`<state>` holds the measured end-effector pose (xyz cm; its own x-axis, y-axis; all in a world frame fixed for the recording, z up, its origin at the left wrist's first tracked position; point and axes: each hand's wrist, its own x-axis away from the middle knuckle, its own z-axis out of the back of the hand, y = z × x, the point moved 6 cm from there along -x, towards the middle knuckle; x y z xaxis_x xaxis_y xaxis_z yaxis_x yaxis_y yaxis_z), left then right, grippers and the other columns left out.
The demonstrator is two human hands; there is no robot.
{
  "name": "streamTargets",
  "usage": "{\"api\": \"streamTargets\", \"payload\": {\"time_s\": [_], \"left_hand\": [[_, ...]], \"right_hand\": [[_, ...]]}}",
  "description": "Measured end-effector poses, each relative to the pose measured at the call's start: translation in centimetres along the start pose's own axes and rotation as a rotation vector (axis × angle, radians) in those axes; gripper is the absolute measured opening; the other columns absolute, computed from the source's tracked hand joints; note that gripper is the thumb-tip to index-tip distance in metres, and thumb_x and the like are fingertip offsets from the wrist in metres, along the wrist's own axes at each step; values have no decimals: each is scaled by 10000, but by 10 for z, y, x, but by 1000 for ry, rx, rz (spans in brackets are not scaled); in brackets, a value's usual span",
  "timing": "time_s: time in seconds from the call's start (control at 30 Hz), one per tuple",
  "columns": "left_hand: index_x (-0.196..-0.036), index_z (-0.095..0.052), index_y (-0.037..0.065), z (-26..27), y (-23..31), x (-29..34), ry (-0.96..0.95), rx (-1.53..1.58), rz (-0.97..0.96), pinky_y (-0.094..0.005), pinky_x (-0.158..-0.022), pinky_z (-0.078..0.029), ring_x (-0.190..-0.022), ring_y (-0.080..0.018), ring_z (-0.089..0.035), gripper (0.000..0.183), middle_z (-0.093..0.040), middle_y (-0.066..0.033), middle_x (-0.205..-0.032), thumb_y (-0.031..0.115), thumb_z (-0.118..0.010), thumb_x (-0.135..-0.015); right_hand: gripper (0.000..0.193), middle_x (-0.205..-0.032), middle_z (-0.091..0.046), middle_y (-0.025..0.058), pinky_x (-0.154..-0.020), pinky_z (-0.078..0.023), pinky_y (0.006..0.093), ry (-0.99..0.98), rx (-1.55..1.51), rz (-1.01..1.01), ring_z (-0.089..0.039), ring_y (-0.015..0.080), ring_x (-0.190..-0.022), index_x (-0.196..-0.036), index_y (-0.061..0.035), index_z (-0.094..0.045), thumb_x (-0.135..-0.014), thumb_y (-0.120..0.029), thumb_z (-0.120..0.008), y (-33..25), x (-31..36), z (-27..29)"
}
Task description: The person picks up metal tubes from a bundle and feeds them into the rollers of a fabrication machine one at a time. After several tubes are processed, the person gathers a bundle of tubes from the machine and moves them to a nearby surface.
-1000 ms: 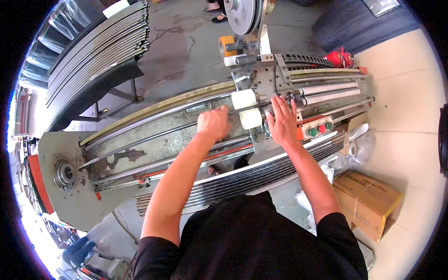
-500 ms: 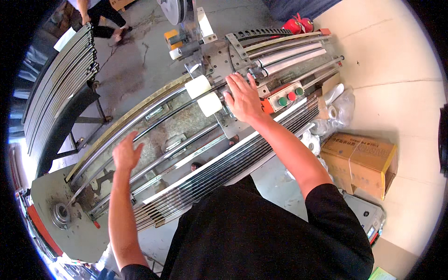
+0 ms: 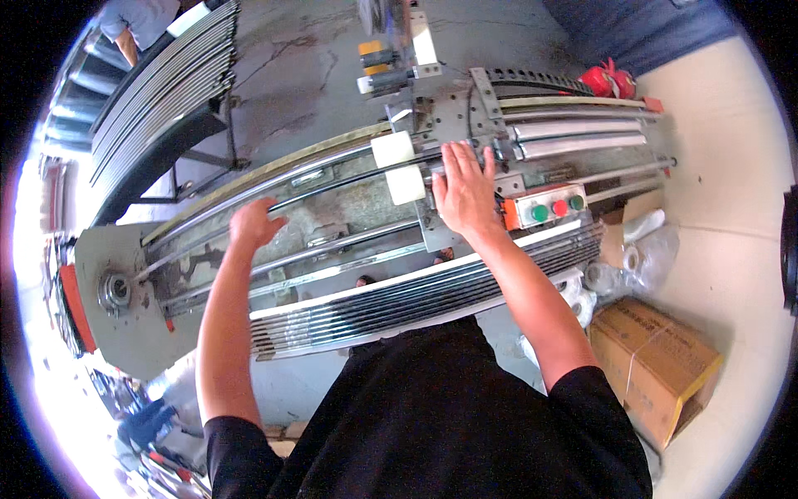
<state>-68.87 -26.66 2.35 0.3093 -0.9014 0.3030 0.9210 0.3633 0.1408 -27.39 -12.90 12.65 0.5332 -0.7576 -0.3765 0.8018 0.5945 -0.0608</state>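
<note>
A long thin black rod (image 3: 337, 186) runs over the bed of a long metal machine (image 3: 357, 212). My left hand (image 3: 253, 224) is at the rod's left part, fingers curled over it and thumb below. To the right, the rod passes between two white blocks (image 3: 405, 185) on the metal carriage (image 3: 449, 121). My right hand (image 3: 467, 193) lies over the carriage just right of these blocks, fingers stretched out and palm down. What lies under that palm is hidden. Beside its wrist sits a control box (image 3: 532, 208) with green and red buttons.
Several thin dark rods (image 3: 399, 298) lie side by side along the machine's near edge. A rack (image 3: 170, 100) of similar rods stands far left, with another person's arm (image 3: 126, 46) behind it. A cardboard box (image 3: 652, 366) and plastic-wrapped rolls (image 3: 644, 249) are at right, below red extinguishers (image 3: 607, 81).
My left hand, open half a second ago, has closed around the black rod. My right hand stays flat on the carriage. The whole view has turned and shifted.
</note>
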Motion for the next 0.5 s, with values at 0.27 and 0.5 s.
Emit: {"api": "streamTargets", "payload": {"time_s": [0.27,0.5], "left_hand": [[-1397,-632,177,17,173,-10,59,105,-133,-521,-983,-564,-1156,-384,-720,615,-748,-155,-1269,426,-831,-871],[-1429,-556,97,21,212,1,209,156,-301,-485,-1169,-428,-1330,-348,-610,674,-681,-140,-1343,317,-843,-861]], "right_hand": [[579,-1521,-574,194,-1291,-164,636,-29,-12,55,-461,334,-1501,-1478,32,-559,-1006,-298,-614,-3,-1,1],[495,-1446,-636,170,-1283,-170,626,-46,-100,39,-512,332,-1459,-1441,-5,-604,-1058,-318,-585,8,-14,-3]]}}
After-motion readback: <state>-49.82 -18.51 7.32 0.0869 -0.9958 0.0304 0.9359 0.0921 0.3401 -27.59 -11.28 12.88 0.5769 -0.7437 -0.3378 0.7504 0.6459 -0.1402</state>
